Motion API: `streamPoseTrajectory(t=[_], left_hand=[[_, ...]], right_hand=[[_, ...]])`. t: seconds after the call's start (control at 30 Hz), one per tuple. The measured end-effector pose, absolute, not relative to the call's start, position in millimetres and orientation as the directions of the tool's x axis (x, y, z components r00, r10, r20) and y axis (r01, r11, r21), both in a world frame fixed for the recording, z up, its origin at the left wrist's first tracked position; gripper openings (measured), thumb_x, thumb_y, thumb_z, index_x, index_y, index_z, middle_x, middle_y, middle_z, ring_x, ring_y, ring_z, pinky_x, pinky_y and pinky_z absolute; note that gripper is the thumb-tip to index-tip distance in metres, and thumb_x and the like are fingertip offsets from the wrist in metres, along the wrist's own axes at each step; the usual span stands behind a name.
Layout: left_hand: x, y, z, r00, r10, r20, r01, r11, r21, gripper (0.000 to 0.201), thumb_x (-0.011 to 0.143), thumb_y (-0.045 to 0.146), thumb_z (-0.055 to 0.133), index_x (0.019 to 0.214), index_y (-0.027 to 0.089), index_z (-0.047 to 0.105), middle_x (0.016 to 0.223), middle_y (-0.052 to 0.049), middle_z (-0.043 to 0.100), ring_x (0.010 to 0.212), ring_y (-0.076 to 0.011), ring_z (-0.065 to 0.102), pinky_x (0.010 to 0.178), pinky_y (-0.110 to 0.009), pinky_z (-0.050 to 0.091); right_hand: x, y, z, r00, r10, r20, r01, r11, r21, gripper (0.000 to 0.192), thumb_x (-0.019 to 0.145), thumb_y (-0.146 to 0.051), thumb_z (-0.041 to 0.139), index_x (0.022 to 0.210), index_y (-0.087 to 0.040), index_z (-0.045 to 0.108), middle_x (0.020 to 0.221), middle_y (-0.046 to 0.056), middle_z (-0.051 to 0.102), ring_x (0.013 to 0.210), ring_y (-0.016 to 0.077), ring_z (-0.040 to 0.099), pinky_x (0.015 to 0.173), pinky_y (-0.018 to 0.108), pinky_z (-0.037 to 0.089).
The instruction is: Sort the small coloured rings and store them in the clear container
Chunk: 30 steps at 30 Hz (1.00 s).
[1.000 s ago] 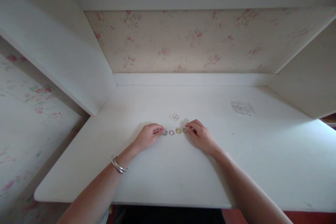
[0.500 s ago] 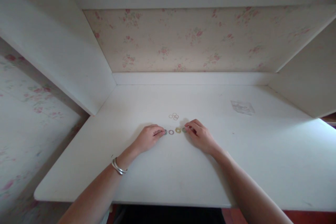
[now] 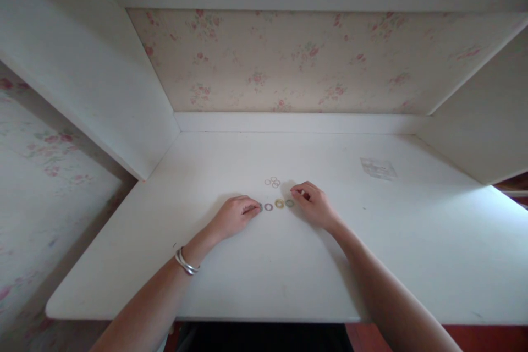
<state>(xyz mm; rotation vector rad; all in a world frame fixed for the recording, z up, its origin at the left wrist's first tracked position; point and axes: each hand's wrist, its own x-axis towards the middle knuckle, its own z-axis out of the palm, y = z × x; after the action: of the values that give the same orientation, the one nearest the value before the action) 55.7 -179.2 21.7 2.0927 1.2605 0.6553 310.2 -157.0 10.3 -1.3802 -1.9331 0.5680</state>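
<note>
My left hand (image 3: 235, 216) has its thumb and fingertips pinched at the edge of a small dark grey-green ring (image 3: 260, 207), which is partly covered. Right of that ring lie a pinkish ring (image 3: 268, 207), a yellow ring (image 3: 279, 203) and a greyish-green ring (image 3: 289, 203), in a row on the white table. My right hand (image 3: 312, 203) is just above and right of the greyish-green ring, apart from it. Its thumb and forefinger are pressed together; whatever may be between them is too small to make out.
Several thin pale rings (image 3: 273, 182) lie bunched behind the row. A clear plastic bag (image 3: 378, 168) rests at the back right of the white table (image 3: 231, 286). White panels (image 3: 140, 93) and a low back ledge (image 3: 305, 122) border the table; a silver bracelet (image 3: 186, 262) circles my left wrist.
My right hand has come off the greyish-green ring and moved slightly up and away, its fingertips closing together. My left hand stays at its ring. The view has shifted slightly.
</note>
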Motion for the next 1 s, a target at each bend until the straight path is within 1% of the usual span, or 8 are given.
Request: streamPoseTrajectory(t=[0.1,0.2,0.3,0.4,0.53,0.8,0.9,1.0], left_hand=[[55.2,-178.8,19.8,0.402,0.911,0.091,0.569,-0.326,0.755,0.02,0.084,0.032,0.053,0.091,0.021,0.068,0.087,-0.002,0.067,0.075,-0.0131,0.061,0.07,-0.021,0.046],[54.4,-178.1,18.6,0.381,0.92,0.091,0.529,-0.297,0.795,0.019,0.084,0.03,0.053,0.092,0.02,0.067,0.09,-0.002,0.068,0.08,-0.0133,0.062,0.074,-0.021,0.047],[53.5,-177.0,17.4,0.369,0.925,0.084,0.516,-0.28,0.81,0.02,0.084,0.03,0.052,0.092,0.02,0.067,0.091,-0.002,0.069,0.081,-0.0136,0.063,0.075,-0.022,0.048],[52.4,-175.5,15.8,0.355,0.932,0.07,0.51,-0.256,0.821,0.022,0.085,0.03,0.051,0.093,0.019,0.067,0.094,-0.003,0.069,0.083,-0.0145,0.063,0.078,-0.024,0.048],[51.1,-173.1,15.2,0.328,0.943,0.049,0.519,-0.223,0.825,0.024,0.084,0.032,0.05,0.095,0.018,0.066,0.093,-0.004,0.069,0.083,-0.0157,0.063,0.078,-0.025,0.048],[51.2,-171.3,20.7,0.293,0.956,0.029,0.497,-0.178,0.849,0.025,0.083,0.033,0.052,0.095,0.018,0.067,0.093,-0.004,0.07,0.083,-0.016,0.063,0.077,-0.025,0.047],[51.1,-171.2,22.2,0.289,0.957,0.026,0.503,-0.175,0.846,0.026,0.083,0.035,0.051,0.095,0.018,0.067,0.09,-0.003,0.069,0.079,-0.0155,0.063,0.073,-0.024,0.046],[50.9,-170.6,22.3,0.269,0.963,0.03,0.529,-0.174,0.831,0.028,0.084,0.036,0.05,0.097,0.018,0.067,0.084,-0.003,0.069,0.071,-0.0144,0.06,0.067,-0.024,0.044]], right_hand=[[303.9,-146.1,14.1,-0.236,0.93,0.282,0.668,0.365,-0.648,0.022,0.087,-0.032,0.046,0.085,-0.021,0.065,0.08,0.001,0.06,0.063,0.011,0.053,0.06,0.024,0.04],[295.1,-135.6,19.7,-0.282,0.922,0.265,0.701,0.387,-0.599,0.021,0.086,-0.029,0.047,0.086,-0.021,0.067,0.081,0.001,0.061,0.065,0.0109,0.054,0.063,0.023,0.04],[287.5,-125.5,26.0,-0.323,0.922,0.212,0.752,0.386,-0.535,0.023,0.087,-0.03,0.047,0.092,-0.023,0.067,0.086,0.002,0.061,0.069,0.011,0.056,0.066,0.022,0.04],[283.1,-118.1,30.9,-0.355,0.924,0.14,0.814,0.379,-0.439,0.025,0.088,-0.033,0.046,0.098,-0.025,0.067,0.088,0.003,0.061,0.074,0.0114,0.057,0.07,0.022,0.039],[281.5,-115.3,31.4,-0.394,0.916,0.079,0.846,0.395,-0.358,0.026,0.089,-0.033,0.045,0.101,-0.028,0.067,0.092,0.002,0.06,0.077,0.0113,0.058,0.071,0.021,0.038],[283.4,-116.7,24.7,-0.405,0.906,0.12,0.842,0.421,-0.337,0.025,0.091,-0.031,0.044,0.098,-0.026,0.067,0.097,0.002,0.06,0.08,0.0116,0.058,0.073,0.022,0.039],[285.0,-116.3,22.4,-0.381,0.913,0.147,0.838,0.408,-0.361,0.026,0.091,-0.032,0.043,0.095,-0.025,0.068,0.095,0.002,0.06,0.079,0.0115,0.058,0.071,0.022,0.039],[286.5,-116.7,20.4,-0.368,0.914,0.168,0.821,0.405,-0.402,0.025,0.09,-0.033,0.045,0.095,-0.025,0.068,0.093,0.002,0.06,0.076,0.011,0.058,0.069,0.021,0.039]])
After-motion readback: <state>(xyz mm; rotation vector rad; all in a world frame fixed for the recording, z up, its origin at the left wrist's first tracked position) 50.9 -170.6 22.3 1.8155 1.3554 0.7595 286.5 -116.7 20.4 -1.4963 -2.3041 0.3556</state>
